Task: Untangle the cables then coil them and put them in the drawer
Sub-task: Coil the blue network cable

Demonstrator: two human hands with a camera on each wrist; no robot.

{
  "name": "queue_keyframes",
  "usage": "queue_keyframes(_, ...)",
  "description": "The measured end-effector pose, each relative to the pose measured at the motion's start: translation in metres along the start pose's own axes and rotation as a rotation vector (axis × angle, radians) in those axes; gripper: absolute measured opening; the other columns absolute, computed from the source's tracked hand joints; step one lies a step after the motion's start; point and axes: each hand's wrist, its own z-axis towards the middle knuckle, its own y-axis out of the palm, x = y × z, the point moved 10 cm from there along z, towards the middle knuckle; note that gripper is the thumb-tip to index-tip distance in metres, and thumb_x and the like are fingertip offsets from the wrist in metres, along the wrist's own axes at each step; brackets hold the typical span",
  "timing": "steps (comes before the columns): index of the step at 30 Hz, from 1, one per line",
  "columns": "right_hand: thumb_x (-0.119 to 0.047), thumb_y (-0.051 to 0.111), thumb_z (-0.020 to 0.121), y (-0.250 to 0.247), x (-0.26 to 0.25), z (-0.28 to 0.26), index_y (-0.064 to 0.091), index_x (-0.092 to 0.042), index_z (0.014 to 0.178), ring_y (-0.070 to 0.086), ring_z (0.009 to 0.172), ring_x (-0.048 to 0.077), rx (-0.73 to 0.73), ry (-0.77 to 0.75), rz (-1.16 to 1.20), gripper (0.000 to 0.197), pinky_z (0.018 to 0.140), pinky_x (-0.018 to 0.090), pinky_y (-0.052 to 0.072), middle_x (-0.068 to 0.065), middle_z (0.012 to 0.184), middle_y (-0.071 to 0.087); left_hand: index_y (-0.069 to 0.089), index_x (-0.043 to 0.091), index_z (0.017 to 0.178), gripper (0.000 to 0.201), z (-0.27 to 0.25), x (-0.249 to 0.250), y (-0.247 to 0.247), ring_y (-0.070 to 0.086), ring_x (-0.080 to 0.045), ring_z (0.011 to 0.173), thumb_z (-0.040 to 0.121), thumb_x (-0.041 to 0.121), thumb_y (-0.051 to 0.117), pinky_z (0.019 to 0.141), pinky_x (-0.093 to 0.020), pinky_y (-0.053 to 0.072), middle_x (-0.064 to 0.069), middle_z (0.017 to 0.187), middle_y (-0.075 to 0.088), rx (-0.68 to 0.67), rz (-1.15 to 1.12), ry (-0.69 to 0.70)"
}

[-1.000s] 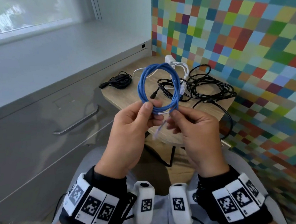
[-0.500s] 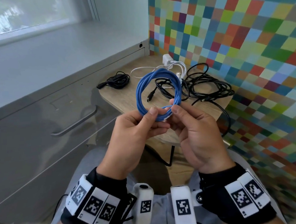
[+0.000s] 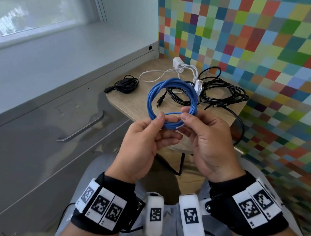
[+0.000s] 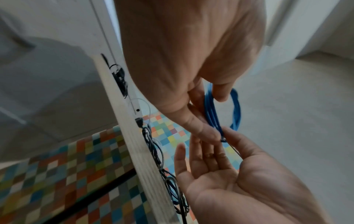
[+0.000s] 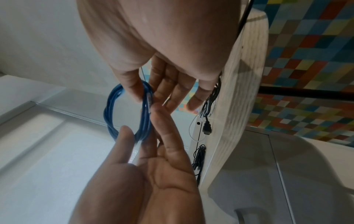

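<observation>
Above the table (image 3: 132, 108), both the left hand (image 3: 143, 146) and right hand (image 3: 210, 143) pinch the blue cable (image 3: 168, 102), seemingly to keep its coil from springing loose.

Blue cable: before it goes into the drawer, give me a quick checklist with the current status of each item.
1. Blue cable coiled into a loop: ok.
2. Left hand and right hand both pinch the coil: ok.
3. Coil's loose end secured: cannot tell, the fingers hide it.
4. Drawer open to receive it: not ok, shut.
5. A hand free for the drawer handle: not ok.
6. Black cables and white charger cable sorted: not ok, loose on the table.
</observation>
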Motion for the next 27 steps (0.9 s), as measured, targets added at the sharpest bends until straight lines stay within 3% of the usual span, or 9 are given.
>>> queue_keyframes(2,-0.010,0.078,0.080,0.004,-0.002,-0.001,0.079,-0.015,0.089,0.064,0.113,0.056,-0.004,-0.024,0.032,0.011,0.106,0.059,0.052,0.037,0.112,0.068,0.077,0.005,0.098,0.035,0.001,-0.005,-0.003,0.072,-0.023,0.075,0.092,0.032,0.056,0.070,-0.027,0.062,-0.019,0.100,0.076,0.035,-0.051,-0.017)
queue_keyframes(7,0.003,0.066,0.081,0.015,-0.007,-0.005,0.068,-0.005,0.087,0.074,0.095,0.044,-0.056,-0.093,0.129,0.010,0.091,0.047,0.059,0.032,0.095,0.073,0.080,0.009,0.091,0.034,0.002,-0.018,-0.007,0.072,-0.022,0.070,0.090,0.037,0.060,0.064,-0.025,0.061,-0.021,0.086,0.073,0.126,-0.073,-0.062)
queue_keyframes(11,0.006,0.059,0.084,0.013,-0.008,-0.003,0.064,-0.007,0.086,0.074,0.084,0.036,-0.071,-0.078,0.199,0.014,0.082,0.042,0.060,0.027,0.088,0.072,0.076,0.005,0.101,0.035,0.002,-0.023,-0.001,0.071,-0.022,0.067,0.090,0.034,0.061,0.062,-0.025,0.060,-0.020,0.090,0.075,0.095,-0.075,-0.092)
queue_keyframes(13,0.003,0.059,0.085,0.013,-0.006,-0.002,0.063,-0.008,0.088,0.074,0.086,0.038,-0.070,-0.056,0.218,0.012,0.081,0.044,0.061,0.029,0.091,0.069,0.074,0.003,0.108,0.038,0.003,-0.023,-0.001,0.071,-0.022,0.067,0.090,0.034,0.062,0.063,-0.025,0.060,-0.020,0.092,0.075,0.087,-0.092,-0.094)
queue_keyframes(15,0.004,0.058,0.092,0.012,-0.003,-0.001,0.063,-0.009,0.089,0.072,0.086,0.036,-0.066,-0.039,0.218,0.015,0.083,0.045,0.060,0.022,0.091,0.067,0.074,0.001,0.110,0.041,0.002,-0.023,0.000,0.072,-0.023,0.068,0.089,0.034,0.062,0.063,-0.026,0.061,-0.021,0.093,0.076,0.078,-0.116,-0.101)
queue_keyframes(20,0.002,0.043,0.105,0.020,-0.003,-0.003,0.063,-0.010,0.108,0.060,0.070,0.016,-0.123,0.009,0.246,0.023,0.081,0.040,0.057,0.003,0.074,0.061,0.071,-0.003,0.107,0.042,0.001,-0.028,0.002,0.073,-0.024,0.067,0.090,0.033,0.061,0.062,-0.026,0.061,-0.023,0.088,0.075,0.042,-0.186,-0.153)
queue_keyframes(23,0.001,0.039,0.106,0.025,-0.007,-0.004,0.064,-0.012,0.106,0.049,0.062,0.012,-0.151,-0.001,0.224,0.027,0.075,0.034,0.052,0.001,0.071,0.052,0.069,-0.007,0.110,0.046,-0.001,-0.034,0.001,0.074,-0.025,0.068,0.088,0.033,0.063,0.062,-0.026,0.061,-0.024,0.087,0.074,0.018,-0.205,-0.203)
queue_keyframes(27,0.002,0.037,0.106,0.023,-0.006,-0.003,0.068,-0.014,0.107,0.039,0.057,0.011,-0.169,0.005,0.210,0.035,0.071,0.032,0.041,0.001,0.073,0.047,0.075,0.000,0.095,0.037,-0.004,-0.044,0.003,0.074,-0.024,0.067,0.085,0.033,0.062,0.060,-0.024,0.061,-0.022,0.080,0.073,0.003,-0.225,-0.279)
